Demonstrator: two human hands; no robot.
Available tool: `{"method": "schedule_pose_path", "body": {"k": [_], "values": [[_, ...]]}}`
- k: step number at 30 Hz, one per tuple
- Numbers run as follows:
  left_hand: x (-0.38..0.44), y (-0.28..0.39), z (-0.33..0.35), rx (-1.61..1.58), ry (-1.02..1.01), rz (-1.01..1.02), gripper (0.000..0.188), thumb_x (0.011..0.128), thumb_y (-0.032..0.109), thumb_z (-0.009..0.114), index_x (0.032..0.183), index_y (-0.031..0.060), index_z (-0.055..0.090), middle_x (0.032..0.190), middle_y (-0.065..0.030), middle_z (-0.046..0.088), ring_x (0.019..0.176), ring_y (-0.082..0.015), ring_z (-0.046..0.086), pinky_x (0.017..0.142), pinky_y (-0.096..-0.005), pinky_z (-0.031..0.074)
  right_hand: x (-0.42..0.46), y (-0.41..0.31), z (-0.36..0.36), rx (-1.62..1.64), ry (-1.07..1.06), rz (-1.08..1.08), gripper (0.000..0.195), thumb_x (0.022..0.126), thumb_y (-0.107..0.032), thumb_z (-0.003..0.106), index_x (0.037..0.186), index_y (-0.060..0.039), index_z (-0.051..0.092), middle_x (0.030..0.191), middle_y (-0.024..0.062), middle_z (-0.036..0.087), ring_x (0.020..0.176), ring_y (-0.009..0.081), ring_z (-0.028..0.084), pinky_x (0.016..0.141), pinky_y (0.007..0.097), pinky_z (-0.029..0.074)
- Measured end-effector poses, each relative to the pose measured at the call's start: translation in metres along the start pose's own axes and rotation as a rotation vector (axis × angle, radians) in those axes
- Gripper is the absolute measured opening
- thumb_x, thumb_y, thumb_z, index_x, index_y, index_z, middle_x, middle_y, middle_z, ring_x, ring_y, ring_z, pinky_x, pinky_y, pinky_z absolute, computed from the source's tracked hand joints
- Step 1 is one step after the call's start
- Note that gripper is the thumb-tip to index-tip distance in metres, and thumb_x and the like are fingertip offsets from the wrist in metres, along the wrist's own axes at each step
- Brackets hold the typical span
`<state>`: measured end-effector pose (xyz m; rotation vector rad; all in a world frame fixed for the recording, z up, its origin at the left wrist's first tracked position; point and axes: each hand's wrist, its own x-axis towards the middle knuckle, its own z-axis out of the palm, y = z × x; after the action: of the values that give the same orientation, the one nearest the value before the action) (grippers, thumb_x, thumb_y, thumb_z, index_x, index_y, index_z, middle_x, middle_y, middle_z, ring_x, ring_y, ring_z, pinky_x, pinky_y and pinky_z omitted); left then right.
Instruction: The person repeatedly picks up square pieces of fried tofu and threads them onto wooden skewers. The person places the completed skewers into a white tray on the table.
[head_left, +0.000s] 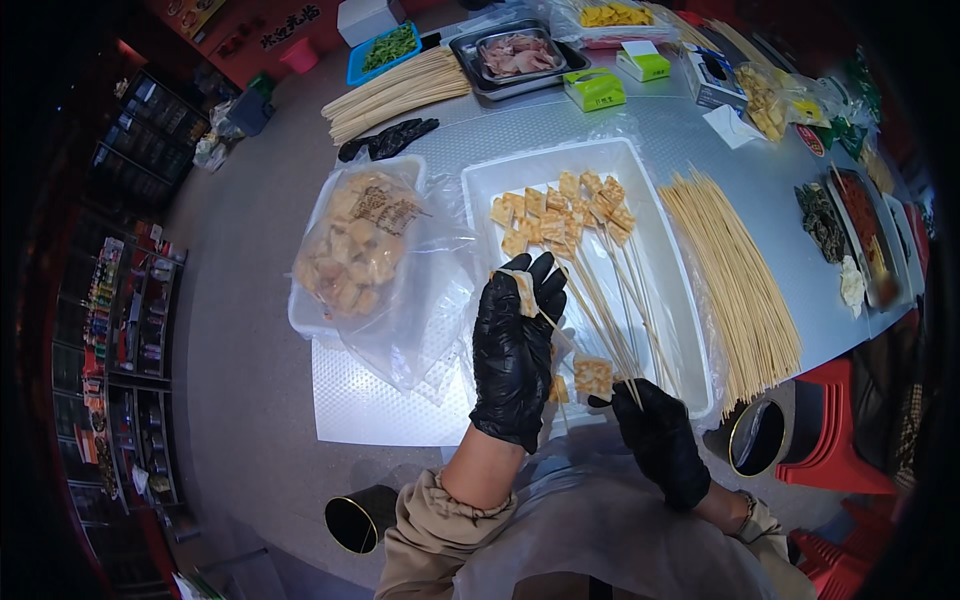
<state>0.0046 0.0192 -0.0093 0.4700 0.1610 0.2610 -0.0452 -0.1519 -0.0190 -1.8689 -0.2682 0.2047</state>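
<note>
Both my hands wear black gloves. My left hand (517, 352), palm up over the white tray (474, 196), holds a pale browned food piece (525, 291) at its fingers. A thin bamboo skewer (556, 328) runs from that piece down toward my right hand (661, 439). At my right fingertips is a square browned piece (592, 376); the skewer's lower end is hidden behind it. Skewered pieces (555, 225) lie in the tray, their sticks (604, 319) pointing toward my right hand. Whether my right fingers also touch those sticks, I cannot tell.
Left of the tray, a clear bag of food pieces (352, 259) rests on a white container (304, 319). Bare skewers lie in bundles at right (739, 292) and at the back (397, 94). Farther back are a meat tray (521, 56) and green boxes (595, 90). Bins (360, 517) stand below.
</note>
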Motion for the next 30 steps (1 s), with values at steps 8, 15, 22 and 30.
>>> {"method": "schedule_pose_path", "body": {"k": [8,15,22,30], "values": [[0.0,-0.003,-0.002,0.12,-0.007,0.029,0.036,0.09,0.027,0.044,0.114,-0.0005,0.046,0.113,-0.0171,0.051,0.105,-0.0268,0.051,0.091,-0.0347,0.043,-0.001,-0.004,-0.004,0.022,-0.055,0.045,0.013,0.081,-0.004,0.057,0.092,0.002,0.058,0.085,0.0125,0.062,0.079,0.0187,0.06,0.069,0.028,0.046],[-0.006,-0.01,0.004,0.153,0.032,0.037,0.031,0.09,0.022,0.046,0.111,-0.0007,0.048,0.11,-0.0152,0.052,0.105,-0.0278,0.051,0.092,-0.0389,0.042,0.001,-0.005,0.0,-0.042,-0.004,0.004,0.013,0.08,-0.003,0.056,0.092,0.0024,0.057,0.079,0.0149,0.059,0.071,0.0212,0.059,0.062,0.0286,0.045],[-0.013,-0.013,0.012,0.099,0.069,-0.034,0.031,0.089,0.022,0.046,0.108,-0.0021,0.049,0.106,-0.0162,0.054,0.101,-0.0274,0.053,0.091,-0.0385,0.043,0.001,-0.005,-0.001,-0.029,-0.019,0.048,0.017,0.08,-0.005,0.058,0.096,0.0019,0.058,0.088,0.0163,0.061,0.082,0.0251,0.061,0.071,0.03,0.046],[-0.019,-0.016,0.011,0.195,0.075,-0.041,0.033,0.089,0.025,0.047,0.109,-0.0005,0.049,0.104,-0.0153,0.056,0.098,-0.0254,0.055,0.088,-0.0367,0.043,-0.004,0.009,0.005,0.003,0.043,-0.033,0.018,0.08,-0.004,0.058,0.098,0.0019,0.057,0.088,0.0152,0.062,0.083,0.0236,0.061,0.072,0.0299,0.046]]}}
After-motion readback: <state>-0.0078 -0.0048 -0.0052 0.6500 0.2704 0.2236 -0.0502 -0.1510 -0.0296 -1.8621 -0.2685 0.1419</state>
